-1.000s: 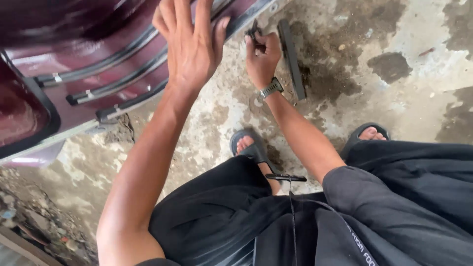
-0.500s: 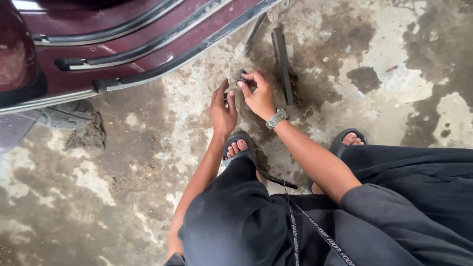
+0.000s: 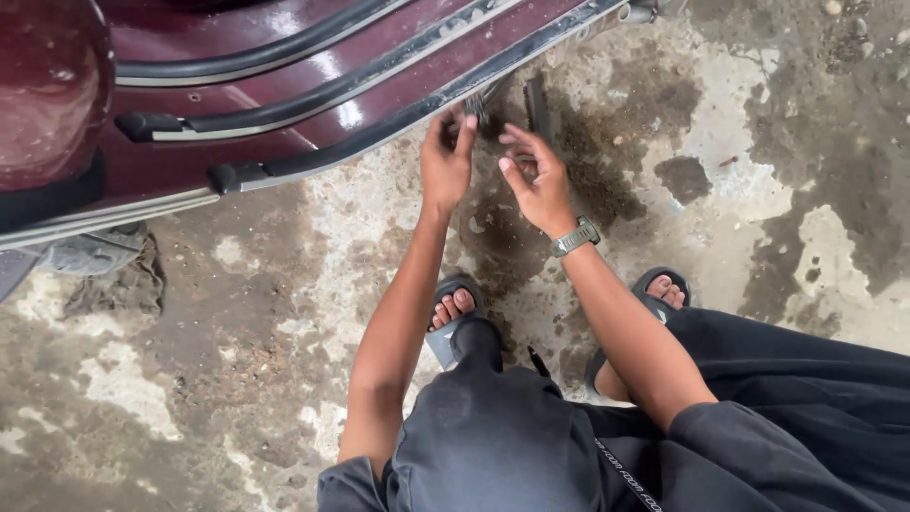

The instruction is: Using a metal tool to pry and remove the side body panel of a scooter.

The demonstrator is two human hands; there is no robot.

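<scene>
Left hand (image 3: 445, 163) — I see it raised at the lower edge of the maroon scooter body (image 3: 284, 85), fingers together and pointing up, fingertips on a small dark part (image 3: 477, 106) just under the black trim strip (image 3: 379, 123); I cannot tell whether the fingers actually pinch it. Right hand (image 3: 538, 182) — just beside the left, fingers spread and loosely curled, palm turned toward the left hand, nothing visibly held; a grey wristwatch (image 3: 574, 237) on its wrist. Black bar (image 3: 538, 109) — lying on the stained concrete floor (image 3: 758, 171) just beyond the right hand's fingertips, apart from them. Sandals (image 3: 453, 322) — grey, one on each foot, below the hands. Grey rag (image 3: 104, 270) — crumpled on the floor at far left, under the scooter's edge, well apart from both hands.
</scene>
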